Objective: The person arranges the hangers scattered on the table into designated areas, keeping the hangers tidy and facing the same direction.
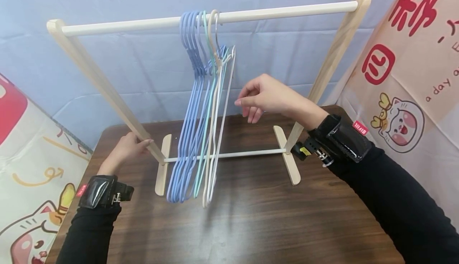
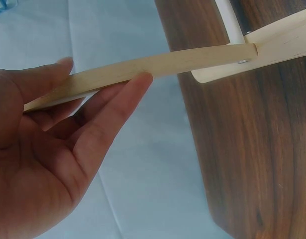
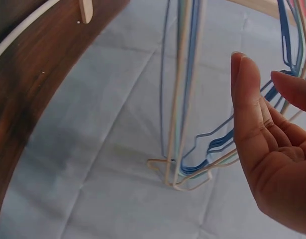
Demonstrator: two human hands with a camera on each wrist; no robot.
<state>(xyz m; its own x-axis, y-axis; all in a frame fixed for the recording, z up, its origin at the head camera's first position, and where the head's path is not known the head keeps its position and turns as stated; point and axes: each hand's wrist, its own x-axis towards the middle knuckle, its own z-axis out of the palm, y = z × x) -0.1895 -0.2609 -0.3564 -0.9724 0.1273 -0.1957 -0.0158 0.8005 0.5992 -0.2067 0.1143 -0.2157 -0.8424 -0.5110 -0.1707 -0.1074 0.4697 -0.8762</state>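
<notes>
A wooden clothes rack stands on the table, and hangers hang from its top bar (image 1: 279,14). Several blue hangers (image 1: 193,56) are bunched left of a green hanger (image 1: 207,32), a beige hanger (image 1: 217,61) and a white hanger (image 1: 226,100). My left hand (image 1: 127,150) holds the rack's left post (image 1: 104,90) low down. In the left wrist view, thumb and fingers lie on either side of that post (image 2: 192,59). My right hand (image 1: 263,96) is in the air right of the hangers, fingers loosely bent, holding nothing. The right wrist view shows the hangers (image 3: 192,89) beyond the fingers.
The brown table (image 1: 251,220) lies beneath the rack. A lower bar (image 1: 254,153) joins the left foot (image 1: 162,181) and right foot (image 1: 289,164). Behind hangs a pale blue cloth (image 1: 143,64); a printed cloth (image 1: 405,76) hangs at the right. The right post (image 1: 333,52) stands behind my right forearm.
</notes>
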